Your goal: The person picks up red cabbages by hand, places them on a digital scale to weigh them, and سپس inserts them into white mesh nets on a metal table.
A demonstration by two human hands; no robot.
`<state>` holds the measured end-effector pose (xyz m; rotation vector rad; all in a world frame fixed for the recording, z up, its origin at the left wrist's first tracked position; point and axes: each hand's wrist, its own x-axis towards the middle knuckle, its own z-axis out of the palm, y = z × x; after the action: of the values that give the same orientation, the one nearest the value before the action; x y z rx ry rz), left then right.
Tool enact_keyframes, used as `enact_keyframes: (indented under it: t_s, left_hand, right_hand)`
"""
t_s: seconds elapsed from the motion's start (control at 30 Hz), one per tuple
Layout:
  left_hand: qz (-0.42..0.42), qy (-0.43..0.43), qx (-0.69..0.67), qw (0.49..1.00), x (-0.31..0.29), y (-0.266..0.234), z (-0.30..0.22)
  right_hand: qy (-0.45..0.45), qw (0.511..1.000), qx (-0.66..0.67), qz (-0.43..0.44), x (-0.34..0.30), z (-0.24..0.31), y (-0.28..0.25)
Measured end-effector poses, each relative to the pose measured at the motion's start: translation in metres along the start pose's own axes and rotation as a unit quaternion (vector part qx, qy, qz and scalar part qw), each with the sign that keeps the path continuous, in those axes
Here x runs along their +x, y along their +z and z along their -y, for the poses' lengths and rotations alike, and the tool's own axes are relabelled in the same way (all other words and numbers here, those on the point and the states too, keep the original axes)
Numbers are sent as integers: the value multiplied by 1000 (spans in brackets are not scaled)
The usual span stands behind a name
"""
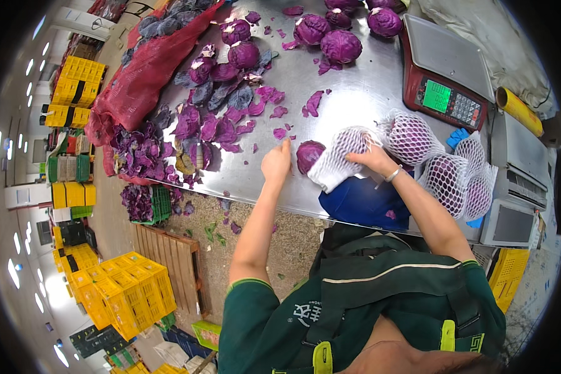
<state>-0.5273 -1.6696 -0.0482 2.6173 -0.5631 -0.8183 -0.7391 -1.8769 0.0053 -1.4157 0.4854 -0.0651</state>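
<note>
My left hand is closed above the metal table; whatever its fingers may hold is hidden. Close to its right sits a red cabbage. My right hand grips a white foam net sleeve, whose wide lower end lies beside that cabbage. Further right are several red cabbages in white foam nets, among them a netted cabbage just past my right hand. Under my right forearm a dark blue cloth or bag lies at the table's near edge.
A red-framed scale stands at the right, by a grey machine. Bare cabbages lie at the back. Trimmed purple leaves and a red mesh sack cover the left side. Yellow crates and a pallet are on the floor.
</note>
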Motion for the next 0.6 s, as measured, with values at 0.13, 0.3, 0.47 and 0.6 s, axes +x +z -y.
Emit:
enact_keyframes:
  t_s: [0.13, 0.3, 0.47, 0.6]
  left_hand:
    - [-186, 227, -109, 950, -58, 24, -22]
    - [-191, 197, -131, 953, -82, 9, 14]
    - [204, 231, -306, 901, -128, 49, -65]
    - [327, 205, -506, 771, -191, 109, -126]
  right_hand:
    - [16, 993, -116, -32, -15, -9, -13]
    - [70, 966, -245, 36, -14, -52, -3]
    - [60, 989, 17, 135, -100, -45, -64]
    - [106, 947, 302, -6, -157, -55, -59]
